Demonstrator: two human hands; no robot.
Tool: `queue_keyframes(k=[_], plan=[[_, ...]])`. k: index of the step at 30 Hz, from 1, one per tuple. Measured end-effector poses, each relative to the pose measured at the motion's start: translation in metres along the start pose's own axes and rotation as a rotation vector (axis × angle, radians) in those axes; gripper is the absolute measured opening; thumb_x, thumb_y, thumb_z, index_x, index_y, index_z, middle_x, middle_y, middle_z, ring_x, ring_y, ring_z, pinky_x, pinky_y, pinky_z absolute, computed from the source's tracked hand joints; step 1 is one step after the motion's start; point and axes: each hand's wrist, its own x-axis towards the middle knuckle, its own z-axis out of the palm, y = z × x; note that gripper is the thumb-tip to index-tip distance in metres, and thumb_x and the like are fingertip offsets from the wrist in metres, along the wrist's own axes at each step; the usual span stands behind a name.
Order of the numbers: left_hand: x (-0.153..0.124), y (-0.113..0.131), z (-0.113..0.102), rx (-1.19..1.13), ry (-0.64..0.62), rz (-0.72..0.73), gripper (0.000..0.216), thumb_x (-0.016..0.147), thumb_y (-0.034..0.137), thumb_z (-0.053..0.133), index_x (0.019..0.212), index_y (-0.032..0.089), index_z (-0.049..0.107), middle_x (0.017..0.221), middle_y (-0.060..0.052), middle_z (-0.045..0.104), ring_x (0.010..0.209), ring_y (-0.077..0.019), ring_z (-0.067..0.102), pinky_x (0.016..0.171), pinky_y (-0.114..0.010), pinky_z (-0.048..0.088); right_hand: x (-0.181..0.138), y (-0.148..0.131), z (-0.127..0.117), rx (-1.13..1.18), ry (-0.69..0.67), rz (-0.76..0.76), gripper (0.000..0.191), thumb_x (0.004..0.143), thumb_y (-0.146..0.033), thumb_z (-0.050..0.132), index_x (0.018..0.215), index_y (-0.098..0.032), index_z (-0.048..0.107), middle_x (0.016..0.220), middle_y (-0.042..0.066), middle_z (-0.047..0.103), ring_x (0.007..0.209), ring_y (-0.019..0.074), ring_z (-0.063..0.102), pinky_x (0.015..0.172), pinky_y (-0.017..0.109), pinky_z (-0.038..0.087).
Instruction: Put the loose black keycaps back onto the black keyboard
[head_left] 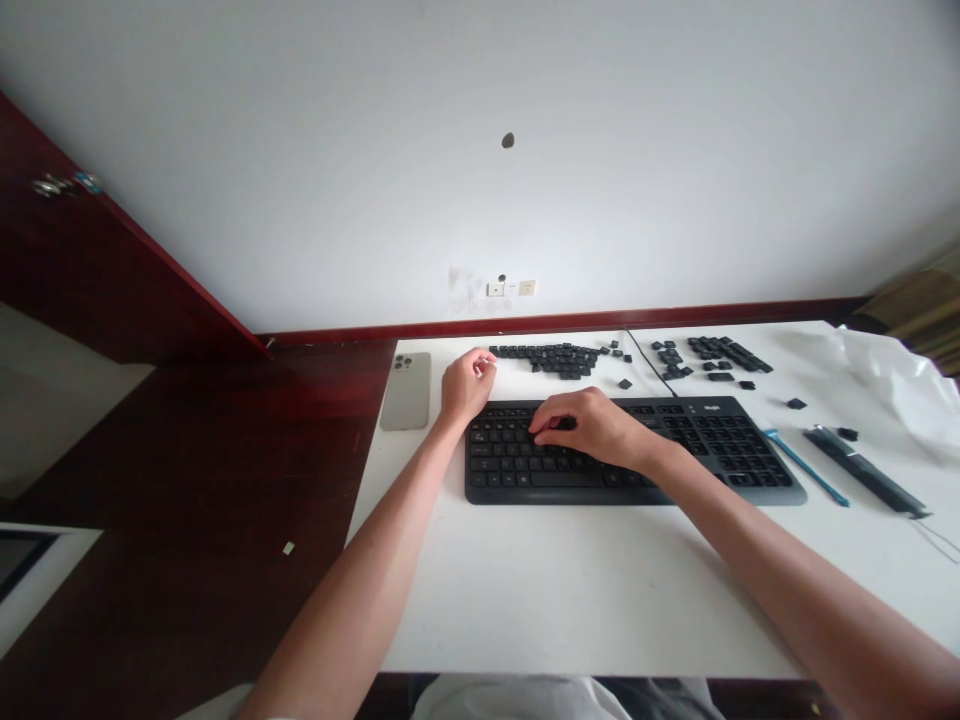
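A black keyboard (570,480) lies on the white table. Many keycaps sit in its left part, while its right part shows bare sockets. Over the letter keys, my right hand (592,425) has its fingertips brought together, touching the keys; anything between them is hidden. My left hand (466,388) is curled just beyond the keyboard's upper left corner, thumb and fingers close together, by the end of a row of loose black keycaps (566,360). Whether it holds a small piece cannot be made out.
A phone (406,392) lies at the left. More loose keycaps (727,350) are scattered at the back right. A blue tool (808,468), a dark narrow strip (866,470) and a clear plastic bag (900,385) lie at the right. The keyboard's cable (651,365) runs toward the wall.
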Motion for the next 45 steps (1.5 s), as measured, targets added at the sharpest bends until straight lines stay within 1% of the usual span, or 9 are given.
queue_keyframes(k=[5,13,15,19,21,25,32,40,45], plan=[[0.001,-0.001,0.001,0.005,-0.001,0.006,0.017,0.087,0.018,0.058,0.092,0.024,0.073,0.082,0.001,0.073,0.074,-0.0167,0.062,0.070,-0.027,0.043,-0.002,-0.006,-0.001,-0.102,-0.036,-0.098,0.011,0.094,-0.019,0.067,0.092,-0.022,0.077,0.096,0.003,0.079,0.085,0.0178,0.073,0.076,0.028,0.055],[0.000,0.001,-0.001,0.003,-0.007,0.006,0.017,0.087,0.019,0.058,0.092,0.023,0.073,0.084,0.000,0.074,0.075,-0.0171,0.062,0.070,-0.027,0.043,-0.005,-0.011,0.002,-0.265,-0.039,-0.119,0.016,0.098,-0.017,0.061,0.095,-0.022,0.076,0.098,0.004,0.077,0.087,0.0191,0.072,0.078,0.031,0.053],[0.000,0.001,-0.001,-0.004,-0.004,0.021,0.017,0.087,0.019,0.057,0.092,0.023,0.073,0.085,-0.001,0.075,0.076,-0.0171,0.062,0.071,-0.027,0.043,-0.008,-0.018,0.006,-0.377,-0.033,-0.113,0.019,0.099,-0.014,0.059,0.093,-0.020,0.076,0.095,0.005,0.076,0.084,0.0198,0.070,0.076,0.031,0.051],[0.000,-0.001,0.000,0.011,-0.006,0.029,0.017,0.088,0.019,0.057,0.093,0.023,0.073,0.085,-0.001,0.074,0.076,-0.0171,0.062,0.072,-0.027,0.043,-0.015,-0.034,0.025,-0.661,-0.044,-0.128,0.027,0.094,-0.002,0.054,0.076,-0.018,0.065,0.079,0.007,0.068,0.072,0.0207,0.061,0.064,0.033,0.041],[0.000,-0.001,0.000,0.015,-0.008,0.023,0.018,0.088,0.019,0.057,0.093,0.023,0.073,0.085,-0.001,0.074,0.076,-0.0171,0.062,0.072,-0.027,0.043,-0.017,-0.037,0.033,-0.737,-0.003,-0.106,0.027,0.091,0.001,0.055,0.073,-0.019,0.060,0.077,0.008,0.065,0.071,0.0210,0.058,0.062,0.034,0.038],[0.000,0.000,-0.001,0.006,-0.010,0.020,0.017,0.088,0.018,0.057,0.093,0.023,0.073,0.084,-0.001,0.074,0.076,-0.0171,0.062,0.071,-0.027,0.043,-0.013,-0.031,0.036,-0.623,0.093,0.007,0.025,0.096,-0.007,0.055,0.075,-0.019,0.060,0.079,0.005,0.066,0.071,0.0189,0.060,0.062,0.032,0.038],[0.001,0.001,0.000,0.003,-0.011,0.020,0.017,0.087,0.017,0.057,0.091,0.023,0.073,0.087,-0.001,0.075,0.076,-0.0173,0.062,0.072,-0.027,0.044,-0.009,-0.019,0.016,-0.341,0.028,0.007,0.022,0.092,-0.005,0.059,0.085,-0.021,0.072,0.094,0.003,0.076,0.082,0.0195,0.070,0.076,0.030,0.049],[0.001,0.001,0.000,0.016,-0.001,0.015,0.016,0.088,0.018,0.058,0.091,0.023,0.073,0.085,-0.001,0.074,0.076,-0.0176,0.062,0.071,-0.028,0.043,-0.007,-0.014,0.012,-0.241,0.047,0.034,0.019,0.090,-0.008,0.064,0.090,-0.023,0.076,0.094,0.002,0.078,0.082,0.0192,0.072,0.077,0.029,0.055],[0.000,0.000,0.001,0.013,0.006,0.024,0.017,0.087,0.017,0.058,0.090,0.023,0.073,0.084,-0.001,0.074,0.076,-0.0173,0.062,0.070,-0.028,0.042,-0.008,-0.015,0.013,-0.298,0.023,0.003,0.019,0.093,-0.008,0.063,0.092,-0.021,0.076,0.097,0.003,0.077,0.085,0.0199,0.072,0.080,0.031,0.054]])
